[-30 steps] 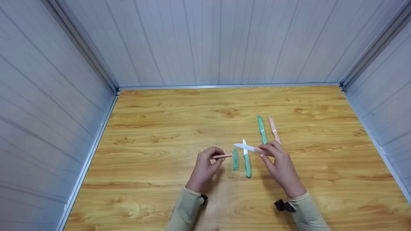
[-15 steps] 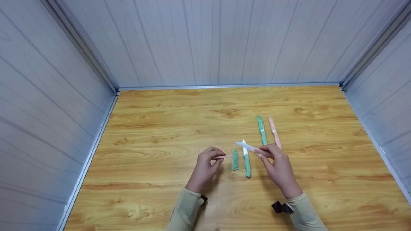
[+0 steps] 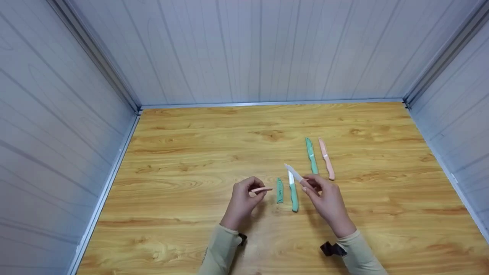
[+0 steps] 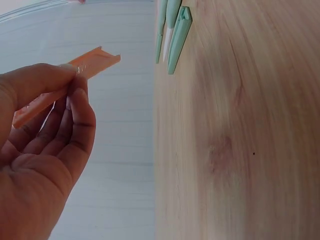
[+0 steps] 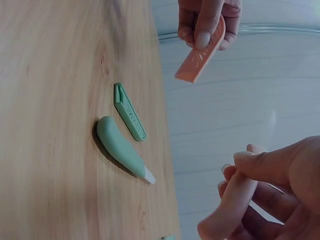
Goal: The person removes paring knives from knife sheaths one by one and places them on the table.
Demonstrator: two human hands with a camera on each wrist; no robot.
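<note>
My left hand point(image 3: 242, 200) pinches a pink knife sheath point(image 3: 263, 189) between thumb and fingers, above the table; its open end shows in the left wrist view. In my right hand point(image 3: 330, 202) is a pink-handled knife with a bare white blade point(image 3: 293, 172), the tip slanting away to the left. The right wrist view shows its pink handle point(image 5: 232, 205) gripped by thumb and fingers. Knife and sheath are apart. Between the hands, on the table, lie a green sheath point(image 3: 280, 191) and a green-handled knife point(image 3: 294, 198) with its white blade bare.
Beyond my right hand, a sheathed green knife point(image 3: 310, 152) and a sheathed pink knife point(image 3: 326, 158) lie side by side. The wooden table point(image 3: 183, 152) meets pale panel walls point(image 3: 244, 49) at the back and both sides.
My right hand has shifted slightly left, and the pink knife's tip has swung to point farther away from me. The pink sheath in my left hand has turned a little.
</note>
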